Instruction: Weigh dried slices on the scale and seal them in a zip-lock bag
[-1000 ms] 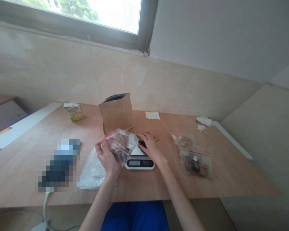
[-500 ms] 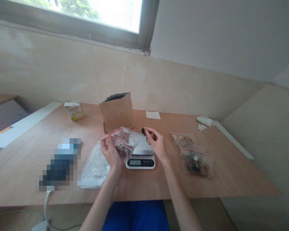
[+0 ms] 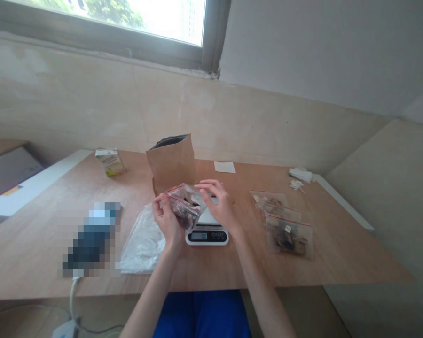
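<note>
My left hand (image 3: 167,223) pinches the edge of a clear zip bag (image 3: 186,217) with a red stripe, its mouth open. Dark brown dried pieces, perhaps dried mushroom slices, lie inside it. At the bag's mouth is my right hand (image 3: 221,206), fingers stretched out, with nothing visible in them. Below both hands stands a white digital scale (image 3: 207,237) with a metal plate, partly hidden by the bag and the right hand; its reading is too small to make out. Just behind the bag, a brown paper pouch (image 3: 172,162) stands upright with its top open.
Filled zip bags (image 3: 289,237) lie overlapping at the right. Clear plastic bags (image 3: 143,246) lie left of the scale, beside a pixelated dark object (image 3: 90,244) with a cable (image 3: 72,295). A small carton (image 3: 111,163), white paper (image 3: 224,167) and crumpled white tissue (image 3: 301,175) are farther back.
The brown pieces that my right hand held over the scale have left its fingers. That hand has moved left to the bag's mouth and opened; dark pieces now show there.
</note>
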`<action>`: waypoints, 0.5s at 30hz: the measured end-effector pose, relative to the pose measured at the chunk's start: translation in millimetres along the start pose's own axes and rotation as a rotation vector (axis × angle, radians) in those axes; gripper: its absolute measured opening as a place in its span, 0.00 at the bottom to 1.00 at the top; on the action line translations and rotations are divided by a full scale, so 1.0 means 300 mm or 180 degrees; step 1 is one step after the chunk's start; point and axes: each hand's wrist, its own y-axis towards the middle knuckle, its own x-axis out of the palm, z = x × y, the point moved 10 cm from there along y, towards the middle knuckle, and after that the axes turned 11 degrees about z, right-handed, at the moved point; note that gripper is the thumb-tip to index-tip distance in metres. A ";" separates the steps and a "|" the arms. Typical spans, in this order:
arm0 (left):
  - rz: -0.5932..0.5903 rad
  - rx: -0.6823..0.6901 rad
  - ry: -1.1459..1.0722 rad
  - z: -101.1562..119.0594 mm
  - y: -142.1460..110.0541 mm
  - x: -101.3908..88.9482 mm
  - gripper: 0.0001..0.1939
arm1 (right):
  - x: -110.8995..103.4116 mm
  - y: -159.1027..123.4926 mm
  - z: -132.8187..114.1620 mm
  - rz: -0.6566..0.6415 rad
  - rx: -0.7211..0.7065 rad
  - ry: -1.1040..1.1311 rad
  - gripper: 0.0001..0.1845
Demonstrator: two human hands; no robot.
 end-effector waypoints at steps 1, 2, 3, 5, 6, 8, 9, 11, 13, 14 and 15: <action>0.0003 -0.0013 -0.0006 0.003 0.002 -0.002 0.17 | -0.012 0.004 0.042 0.0115 0.0070 -0.0111 0.14; 0.0003 -0.0034 -0.0018 0.005 0.003 -0.003 0.17 | -0.019 0.005 0.092 0.0182 0.0158 -0.0274 0.15; 0.0001 -0.0057 -0.0034 0.006 0.004 -0.004 0.17 | -0.015 0.004 0.146 0.0134 0.0255 -0.0511 0.16; -0.0003 -0.0094 -0.0060 0.009 0.003 -0.002 0.17 | 0.029 -0.015 0.260 -0.0333 0.0485 -0.0998 0.18; -0.0011 -0.0108 -0.0068 0.010 0.002 0.000 0.17 | 0.051 -0.030 0.304 -0.0559 0.0563 -0.1116 0.18; -0.0026 -0.0127 -0.0089 0.012 0.001 0.004 0.18 | 0.082 -0.058 0.356 -0.0845 0.0632 -0.1177 0.14; -0.0028 -0.0138 -0.0108 0.012 0.001 0.006 0.18 | 0.089 -0.067 0.364 -0.0880 0.0627 -0.1148 0.13; -0.0016 -0.0172 -0.0138 0.010 0.002 0.004 0.18 | 0.090 -0.077 0.363 -0.0842 0.0598 -0.1100 0.11; 0.0001 -0.0196 -0.0140 0.007 0.006 -0.001 0.18 | 0.081 -0.078 0.347 -0.0738 0.0579 -0.1065 0.11; 0.0007 -0.0205 -0.0136 0.006 0.008 -0.004 0.18 | 0.073 -0.075 0.334 -0.0675 0.0573 -0.1041 0.11; 0.0016 -0.0212 -0.0131 0.005 0.010 -0.008 0.18 | 0.064 -0.070 0.318 -0.0614 0.0563 -0.1024 0.11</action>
